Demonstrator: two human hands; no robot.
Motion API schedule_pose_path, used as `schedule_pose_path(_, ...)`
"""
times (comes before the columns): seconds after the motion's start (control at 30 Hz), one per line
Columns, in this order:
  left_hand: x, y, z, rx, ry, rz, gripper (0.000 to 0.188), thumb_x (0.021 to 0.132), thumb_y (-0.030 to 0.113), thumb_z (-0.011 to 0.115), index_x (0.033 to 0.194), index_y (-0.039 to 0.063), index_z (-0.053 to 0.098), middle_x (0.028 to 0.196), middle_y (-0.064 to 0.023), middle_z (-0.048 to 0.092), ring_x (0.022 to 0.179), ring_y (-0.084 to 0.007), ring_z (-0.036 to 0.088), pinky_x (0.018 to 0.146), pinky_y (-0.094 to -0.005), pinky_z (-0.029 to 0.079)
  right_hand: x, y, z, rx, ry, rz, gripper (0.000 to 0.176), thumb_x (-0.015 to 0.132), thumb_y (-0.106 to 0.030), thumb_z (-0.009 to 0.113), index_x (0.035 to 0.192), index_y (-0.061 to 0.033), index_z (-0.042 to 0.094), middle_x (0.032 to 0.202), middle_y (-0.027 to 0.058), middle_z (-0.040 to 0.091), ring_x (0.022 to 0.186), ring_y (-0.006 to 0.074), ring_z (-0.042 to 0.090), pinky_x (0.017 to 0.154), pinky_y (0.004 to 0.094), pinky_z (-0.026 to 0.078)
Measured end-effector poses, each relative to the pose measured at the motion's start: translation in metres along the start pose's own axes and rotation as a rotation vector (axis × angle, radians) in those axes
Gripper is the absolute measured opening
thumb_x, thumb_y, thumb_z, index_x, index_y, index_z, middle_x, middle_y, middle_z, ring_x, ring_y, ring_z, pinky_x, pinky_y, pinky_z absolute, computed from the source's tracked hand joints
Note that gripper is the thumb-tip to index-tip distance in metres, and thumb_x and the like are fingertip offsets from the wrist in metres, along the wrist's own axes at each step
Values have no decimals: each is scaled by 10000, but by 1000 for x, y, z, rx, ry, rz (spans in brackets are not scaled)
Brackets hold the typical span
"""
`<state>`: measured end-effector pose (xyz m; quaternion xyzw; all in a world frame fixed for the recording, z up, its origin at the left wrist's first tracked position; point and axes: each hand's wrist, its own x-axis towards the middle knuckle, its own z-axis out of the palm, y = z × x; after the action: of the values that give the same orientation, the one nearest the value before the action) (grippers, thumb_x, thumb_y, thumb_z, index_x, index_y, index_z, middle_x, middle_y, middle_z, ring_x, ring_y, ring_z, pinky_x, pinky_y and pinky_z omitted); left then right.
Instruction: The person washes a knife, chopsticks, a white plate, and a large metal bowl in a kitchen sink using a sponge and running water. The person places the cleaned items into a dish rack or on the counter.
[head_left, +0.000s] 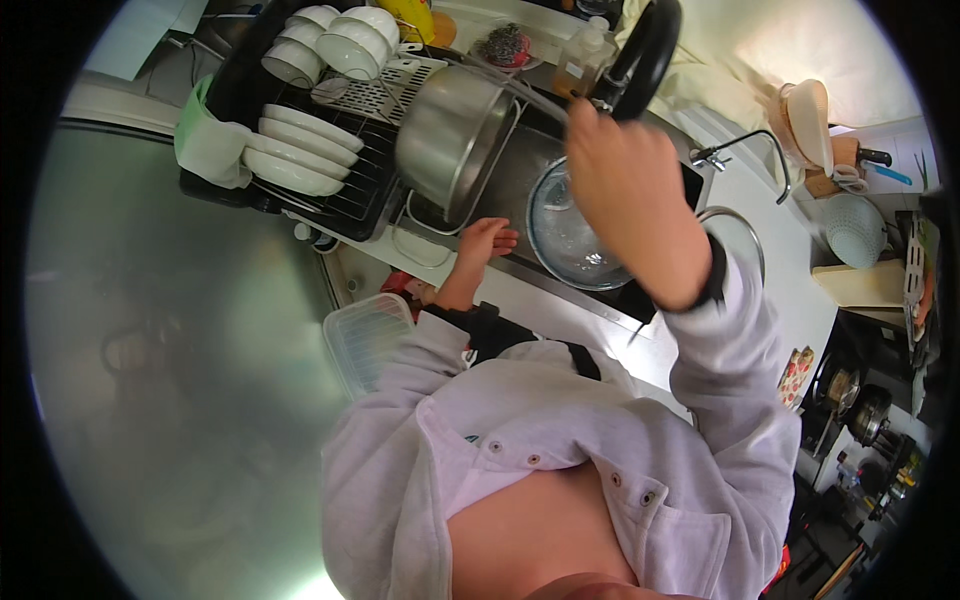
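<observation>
Over the sink (517, 176), my right hand (626, 191) is raised beside the black faucet (654, 64). It is blurred, its fingers are curled away from view, and whether it grips the faucet's lever cannot be told. Below that hand, partly covered by it, a clear basin with a blue rim (566, 251) stands in the sink and appears to hold water. My left hand (486, 244) hangs at the sink's front edge with nothing in it, its fingers extended. Just beyond it, a stainless steel pot (446, 139) lies tilted on its side.
A black dish rack (375, 165) on the left holds white bowls (352, 49) and white plates (304, 150). Behind the sink are a soap bottle (581, 60) and a steel wool scrubber (508, 46). A thin second tap (750, 139) rises at right. A plastic container (367, 337) sits below the counter.
</observation>
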<state>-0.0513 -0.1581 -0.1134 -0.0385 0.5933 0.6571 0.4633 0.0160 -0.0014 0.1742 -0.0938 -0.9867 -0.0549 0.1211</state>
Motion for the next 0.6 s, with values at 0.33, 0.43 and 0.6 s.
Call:
schedule_pose_path(0.33, 17, 9, -31, -44, -126, -73, 215, 873, 230, 555, 976, 42, 575, 832, -89, 655, 693, -145, 622, 630, -255, 507, 195, -40, 127, -90, -594, -248, 181, 720, -106, 593, 853, -34, 692, 834, 122, 675, 752, 275, 650, 566, 406, 507)
schedule_pose_path(0.43, 19, 7, -34, -12, -178, -65, 231, 876, 251, 552, 985, 50, 577, 838, -73, 656, 664, -126, 610, 575, -243, 492, 223, -33, 145, -54, -559, -338, 173, 730, -88, 546, 816, 0, 668, 780, 164, 651, 732, 336, 638, 610, 401, 510)
schedule_pose_path(0.6, 19, -6, -30, 162, -345, -115, 242, 897, 256, 514, 1034, 67, 577, 868, -40, 657, 655, -93, 585, 502, -219, 450, 264, -36, 173, 1, -658, -315, 317, 840, -154, 402, 1034, -25, 616, 972, 185, 632, 879, 339, 617, 773, 393, 491)
